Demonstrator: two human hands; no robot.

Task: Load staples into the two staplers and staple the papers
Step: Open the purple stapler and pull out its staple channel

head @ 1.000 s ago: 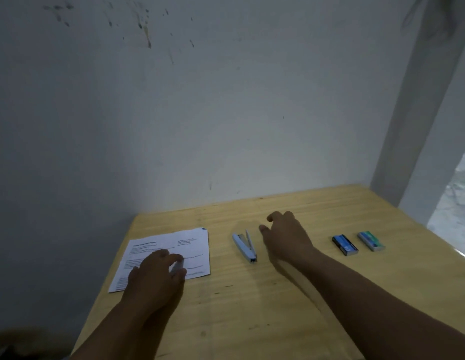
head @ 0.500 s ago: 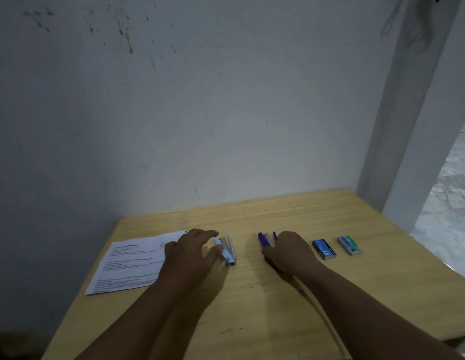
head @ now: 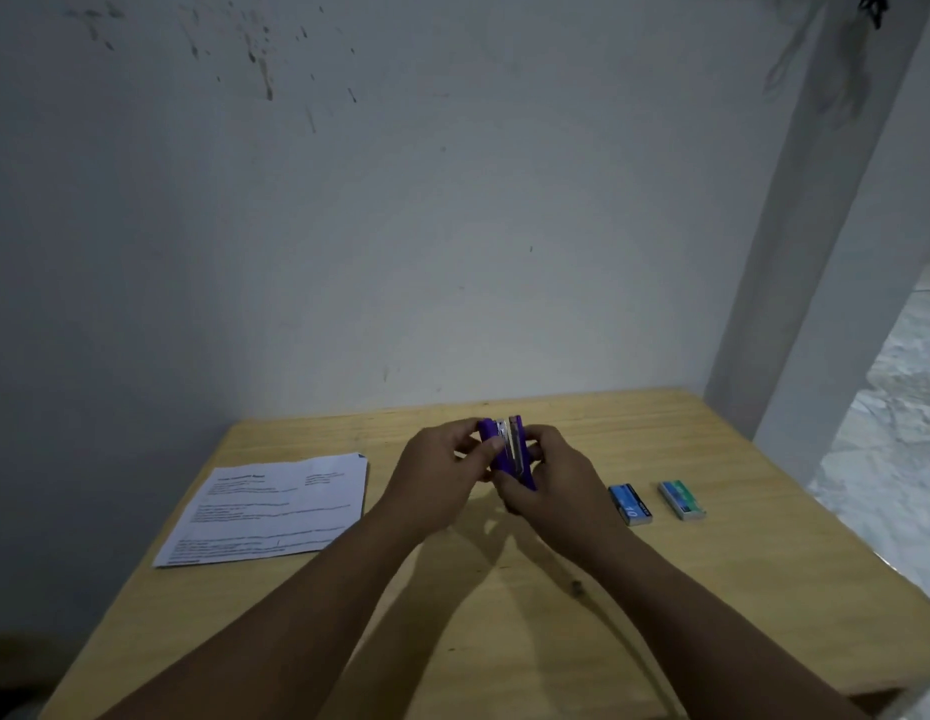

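Both hands met over the middle of the worktop (head: pixel 504 641), lifted off it. Purple stapler (head: pixel 504 452) was held up between them, opened, metal channel showing between the purple halves. Left hand (head: pixel 437 478) gripped the left half, fingers curled round it. Right hand (head: pixel 548 475) gripped the right half and lower end, thumb across the near side.

Change from half a second ago: the right hand then lay on the purple stapler on the worktop and the left hand was at the light-blue stapler further left. Now the purple one was raised and the left hand had come across to it. The light-blue stapler was not visible, probably hidden behind the hands, cannot tell.

Papers (head: pixel 276 506) lay flat at the left, untouched, well apart from the hands. Blue staple box (head: pixel 629 504) and green staple box (head: pixel 681 499) sat side by side at the right, both closed and untouched.

Judgement: loading of the first stapler was just beginning; the stapler was opened, no staples taken yet. Next likely need was a hand freed for a staple box. Stapling not yet started
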